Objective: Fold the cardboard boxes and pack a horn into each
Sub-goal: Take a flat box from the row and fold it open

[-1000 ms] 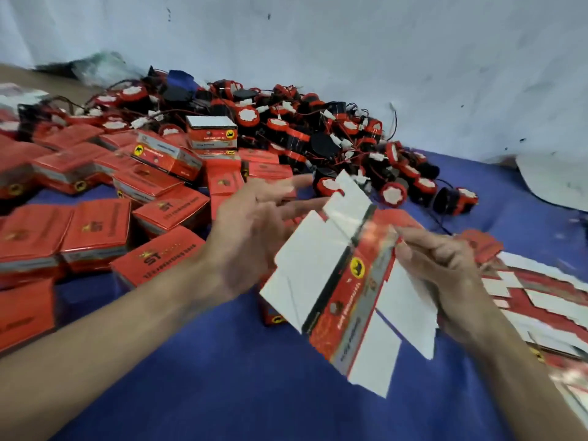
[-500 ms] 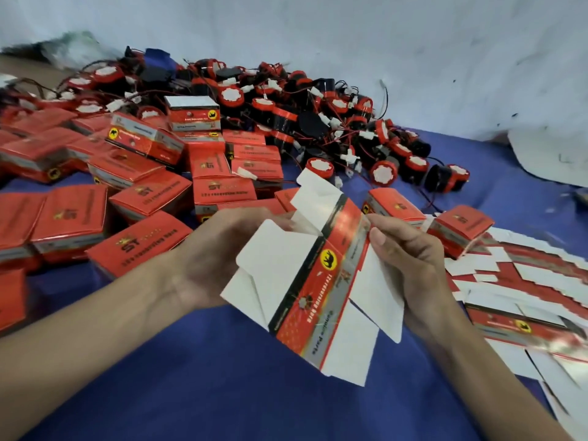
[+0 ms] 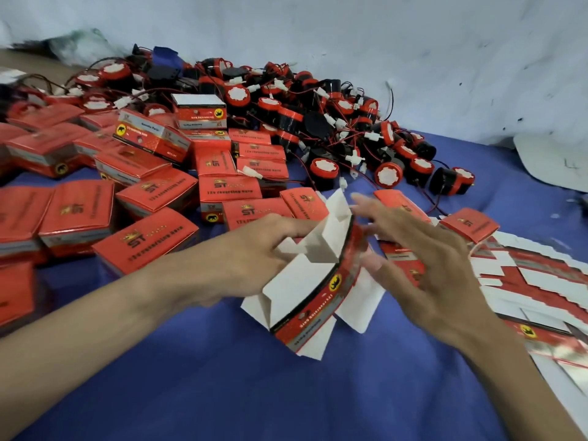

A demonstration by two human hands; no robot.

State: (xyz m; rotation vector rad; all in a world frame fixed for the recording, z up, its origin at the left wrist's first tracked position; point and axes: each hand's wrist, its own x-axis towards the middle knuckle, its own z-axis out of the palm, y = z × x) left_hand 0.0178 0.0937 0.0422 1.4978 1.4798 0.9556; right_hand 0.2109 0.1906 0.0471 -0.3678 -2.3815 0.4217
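In the middle of the head view, over a blue cloth (image 3: 286, 393), a half-formed cardboard box (image 3: 296, 281) sits between the two hands, tilted, its white inner panels facing the left side and its red printed band with a yellow badge facing the right; several white flaps stick out loose at its upper and lower ends. The left hand (image 3: 254, 249) has its grip closed on the box, fingers curled over the white flaps at the upper left edge; the right hand (image 3: 423, 259) is just beside the red band with its grip spread, fingers straight and fanned apart; it is blurred, so I cannot tell whether its fingertips touch the card. To the left, many folded boxes (image 3: 146, 240), red with gold lettering, lie close together on the cloth, some leaning on each other; one of them stands higher on the others with a white face upward. Behind them, against a pale wall (image 3: 350, 43), is a heap of horns (image 3: 318, 116), round black bodies with red rims and white centres, tangled in thin red and black wires (image 3: 321, 173) with small white plugs; a few horns lie apart at the heap's right edge. To the right of the hands, flat blanks (image 3: 525, 281) of the same red and white card are spread in an overlapping layer.
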